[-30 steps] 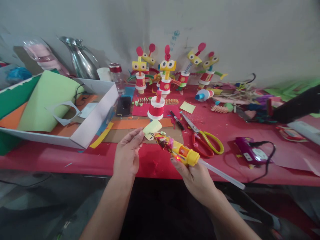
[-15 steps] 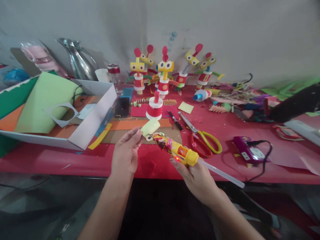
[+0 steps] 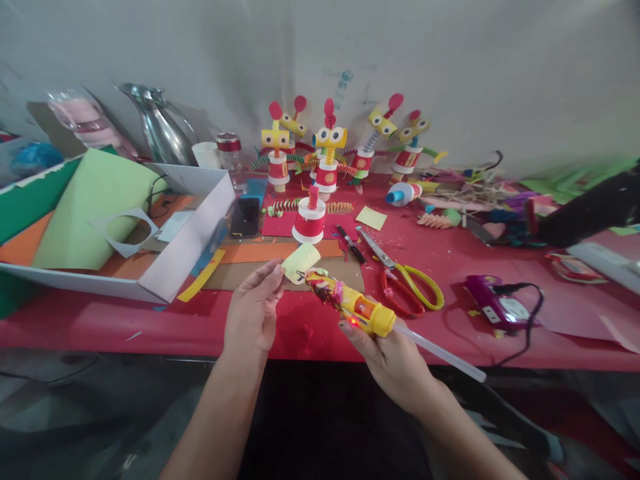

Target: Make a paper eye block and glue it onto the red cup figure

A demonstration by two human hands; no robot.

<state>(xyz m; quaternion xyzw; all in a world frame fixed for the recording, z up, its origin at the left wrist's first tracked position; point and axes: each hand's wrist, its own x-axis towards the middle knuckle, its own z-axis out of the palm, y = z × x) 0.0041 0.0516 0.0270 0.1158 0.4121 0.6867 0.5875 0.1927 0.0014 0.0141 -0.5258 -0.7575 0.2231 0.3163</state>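
Observation:
My left hand (image 3: 255,303) pinches a pale yellow paper roll (image 3: 303,259) at its left end. My right hand (image 3: 387,357) is wrapped round a yellow glue gun (image 3: 367,312) with a lit red light and a clear glue stick (image 3: 440,352) out of its back. The gun's nozzle is at the paper's lower edge; whether it touches cannot be made out. Just beyond stands a red and white paper cup figure (image 3: 309,223) with folded paper arms and a short red neck, without a head. Finished cup figures (image 3: 327,170) with yellow heads and big eyes stand along the wall.
Scissors (image 3: 400,267) and a black craft knife (image 3: 351,245) lie right of the cup. A white box (image 3: 187,233) of coloured paper fills the left. Further right are a purple power adapter (image 3: 500,305) and a heap of paper scraps (image 3: 470,187). A phone (image 3: 245,217) lies near the box.
The glue gun's nozzle has shifted slightly left over the paper roll's lower edge, now covering the spot where an eye showed. Both hands keep their grips.

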